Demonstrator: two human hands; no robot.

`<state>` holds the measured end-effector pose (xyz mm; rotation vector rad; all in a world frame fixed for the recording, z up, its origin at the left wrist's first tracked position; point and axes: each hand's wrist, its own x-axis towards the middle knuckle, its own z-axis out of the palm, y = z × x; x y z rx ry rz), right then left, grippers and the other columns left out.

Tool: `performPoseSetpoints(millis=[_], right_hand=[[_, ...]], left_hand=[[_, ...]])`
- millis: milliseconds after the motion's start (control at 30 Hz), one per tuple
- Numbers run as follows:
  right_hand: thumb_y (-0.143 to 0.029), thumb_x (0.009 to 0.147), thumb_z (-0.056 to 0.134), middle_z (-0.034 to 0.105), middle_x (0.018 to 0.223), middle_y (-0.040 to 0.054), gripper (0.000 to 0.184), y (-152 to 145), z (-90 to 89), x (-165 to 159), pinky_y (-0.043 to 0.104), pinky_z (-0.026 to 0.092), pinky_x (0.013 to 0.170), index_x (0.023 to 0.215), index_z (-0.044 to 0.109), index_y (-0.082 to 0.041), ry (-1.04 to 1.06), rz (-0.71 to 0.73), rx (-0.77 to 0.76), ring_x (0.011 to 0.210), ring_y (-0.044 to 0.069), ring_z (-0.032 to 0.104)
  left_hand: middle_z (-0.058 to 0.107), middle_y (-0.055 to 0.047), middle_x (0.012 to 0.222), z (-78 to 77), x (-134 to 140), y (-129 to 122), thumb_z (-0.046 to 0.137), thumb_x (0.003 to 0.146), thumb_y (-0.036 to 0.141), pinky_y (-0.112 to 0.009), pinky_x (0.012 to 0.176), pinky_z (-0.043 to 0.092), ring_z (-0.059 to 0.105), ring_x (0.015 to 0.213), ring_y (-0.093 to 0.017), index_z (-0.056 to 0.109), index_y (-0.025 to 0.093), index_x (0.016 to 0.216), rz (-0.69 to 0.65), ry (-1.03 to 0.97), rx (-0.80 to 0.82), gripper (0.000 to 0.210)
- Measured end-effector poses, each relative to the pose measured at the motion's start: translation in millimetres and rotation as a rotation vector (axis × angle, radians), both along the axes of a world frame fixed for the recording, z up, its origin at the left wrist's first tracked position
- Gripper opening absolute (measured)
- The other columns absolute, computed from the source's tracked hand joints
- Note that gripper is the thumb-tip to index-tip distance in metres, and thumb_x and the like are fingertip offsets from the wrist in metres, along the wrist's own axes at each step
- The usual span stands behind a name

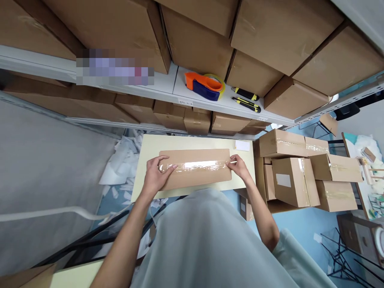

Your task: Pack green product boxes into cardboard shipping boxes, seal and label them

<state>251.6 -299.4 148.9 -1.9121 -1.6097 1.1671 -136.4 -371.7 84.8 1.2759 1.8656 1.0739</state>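
Observation:
A long, flat cardboard box [195,182] lies on the pale yellow table in front of me. A shiny strip of clear packing tape [201,165] runs lengthwise along its top. My left hand [156,174] wraps round the box's left end, its thumb pressed on the tape and its fingers bent over the far corner. At the right end, my right hand [239,166] pinches the edge where the tape reaches the side. The undersides of both ends are hidden. A small white label or card [242,145] rests on the table behind my right hand.
Above the table [150,146], a shelf [168,86] holds large cartons, an orange and blue tape dispenser [205,85] and two utility knives [246,99]. Taped cartons [295,182] are stacked at the right. White paper scraps [118,160] lie heaped on the left.

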Motion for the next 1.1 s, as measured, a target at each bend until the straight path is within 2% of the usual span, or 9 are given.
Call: performPoseSetpoints(millis=[167, 333, 533, 667, 733, 800, 867, 967, 1100], right_hand=[[-0.043, 0.079, 0.086, 0.071, 0.100, -0.0009, 0.039, 9, -2.1, -2, 0.028, 0.060, 0.071, 0.103, 0.061, -0.026, 0.010, -0.035, -0.063, 0.079, 0.015, 0.070], [-0.039, 0.070, 0.095, 0.067, 0.094, -0.0025, 0.046, 11, 4.2, -4, 0.029, 0.063, 0.067, 0.099, 0.063, -0.024, 0.209, -0.119, -0.152, 0.074, 0.014, 0.069], [-0.053, 0.069, 0.098, 0.072, 0.093, 0.0017, 0.053, -8, 1.7, -3, 0.030, 0.065, 0.067, 0.101, 0.070, -0.022, 0.201, -0.124, -0.047, 0.080, 0.019, 0.074], [-0.056, 0.077, 0.089, 0.076, 0.092, 0.0049, 0.050, -15, -8.3, -3, 0.035, 0.066, 0.069, 0.106, 0.071, -0.020, 0.114, -0.085, 0.037, 0.078, 0.023, 0.077], [-0.052, 0.082, 0.085, 0.080, 0.094, 0.0082, 0.044, -13, -8.9, -4, 0.040, 0.068, 0.074, 0.108, 0.072, -0.020, 0.062, -0.018, 0.076, 0.080, 0.026, 0.080], [-0.044, 0.086, 0.081, 0.084, 0.108, 0.0136, 0.042, -6, -1.3, -7, 0.046, 0.069, 0.083, 0.118, 0.074, -0.019, -0.029, 0.047, 0.176, 0.090, 0.031, 0.083], [-0.038, 0.088, 0.079, 0.083, 0.124, 0.0179, 0.044, 3, 16.2, -11, 0.052, 0.069, 0.095, 0.126, 0.075, -0.019, -0.128, 0.091, 0.306, 0.107, 0.036, 0.084], [-0.036, 0.093, 0.076, 0.081, 0.135, 0.0179, 0.042, 30, 56.7, -21, 0.053, 0.065, 0.108, 0.133, 0.076, -0.021, -0.222, 0.172, 0.517, 0.125, 0.037, 0.079], [-0.037, 0.099, 0.073, 0.081, 0.136, 0.0168, 0.040, 89, 120.4, -49, 0.049, 0.063, 0.112, 0.136, 0.076, -0.021, -0.286, 0.300, 0.783, 0.129, 0.035, 0.078]], left_hand=[[0.064, -0.015, 0.136, -6.5, 8, -3, 0.076, 0.090, 0.049, -0.054, 0.129, 0.043, 0.053, 0.145, -0.036, 0.064, 0.024, 0.127, 0.031, -0.025, 0.050, 0.047], [0.066, -0.014, 0.135, -10.1, 5, -1, 0.077, 0.087, 0.052, -0.053, 0.128, 0.044, 0.055, 0.144, -0.036, 0.066, 0.024, 0.128, 0.029, -0.060, 0.039, 0.050], [0.070, -0.013, 0.134, -18.3, 5, -1, 0.074, 0.085, 0.063, -0.053, 0.127, 0.046, 0.059, 0.139, -0.036, 0.070, 0.025, 0.124, 0.034, -0.083, 0.109, 0.055], [0.071, -0.016, 0.133, -25.2, 7, -2, 0.068, 0.086, 0.071, -0.058, 0.124, 0.049, 0.062, 0.137, -0.039, 0.071, 0.023, 0.125, 0.055, -0.045, 0.156, 0.062], [0.068, -0.019, 0.139, -22.1, 7, 0, 0.064, 0.090, 0.070, -0.061, 0.122, 0.050, 0.061, 0.140, -0.042, 0.074, 0.023, 0.124, 0.064, 0.043, 0.169, 0.059], [0.062, -0.021, 0.155, -11.6, 7, 5, 0.061, 0.096, 0.065, -0.065, 0.120, 0.049, 0.058, 0.145, -0.045, 0.077, 0.025, 0.122, 0.085, 0.153, 0.189, 0.051], [0.062, -0.018, 0.161, 5.7, 8, 17, 0.063, 0.098, 0.057, -0.066, 0.121, 0.047, 0.055, 0.151, -0.047, 0.079, 0.028, 0.121, 0.078, 0.232, 0.247, 0.041], [0.071, -0.013, 0.153, 40.0, 15, 51, 0.068, 0.099, 0.047, -0.066, 0.127, 0.040, 0.054, 0.155, -0.045, 0.081, 0.031, 0.119, 0.053, 0.293, 0.404, 0.029], [0.077, -0.011, 0.147, 96.7, 32, 113, 0.073, 0.098, 0.036, -0.064, 0.131, 0.036, 0.060, 0.151, -0.040, 0.081, 0.032, 0.117, 0.053, 0.328, 0.602, 0.022]])
